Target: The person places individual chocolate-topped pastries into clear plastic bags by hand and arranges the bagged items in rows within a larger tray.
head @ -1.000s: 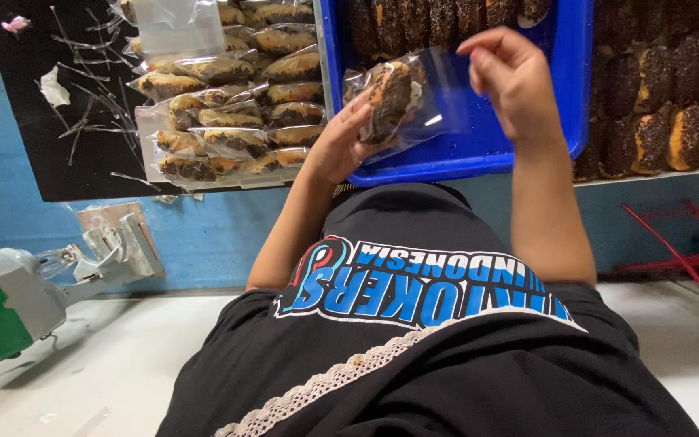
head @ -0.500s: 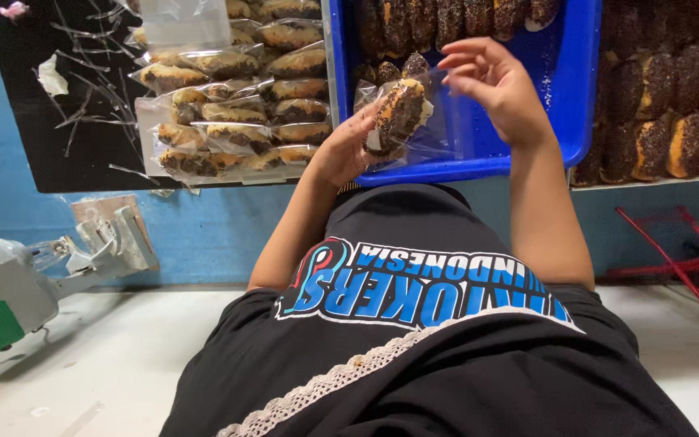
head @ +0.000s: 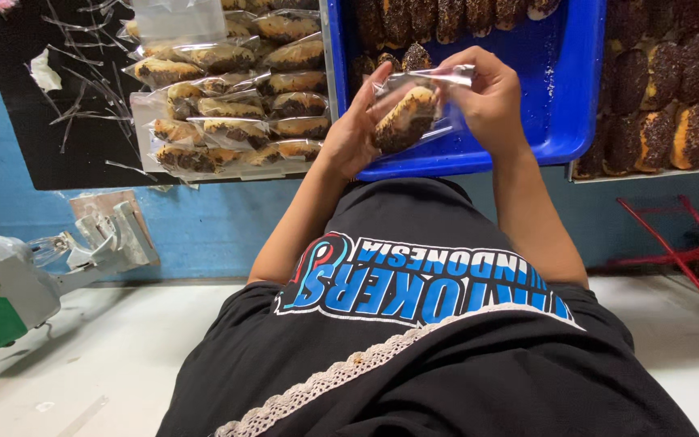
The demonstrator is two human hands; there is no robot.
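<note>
Both hands hold one clear plastic bag point(head: 426, 93) with a chocolate-topped pastry point(head: 404, 120) inside it, above the near edge of a blue tray point(head: 564, 97). My left hand point(head: 356, 129) cups the bag from the left. My right hand point(head: 491, 97) pinches the bag's top edge. A few unwrapped pastries point(head: 438, 18) lie at the tray's far side.
A pile of bagged pastries point(head: 228, 97) lies on a black board point(head: 50, 105) to the left. Rows of unwrapped pastries point(head: 673, 89) fill a tray at the right. A tape dispenser point(head: 18, 283) sits lower left, and a red wire stand point(head: 689, 251) is lower right.
My right hand has come down from above the bag and closed on its top edge. The bagged pastry stays held in my left hand.
</note>
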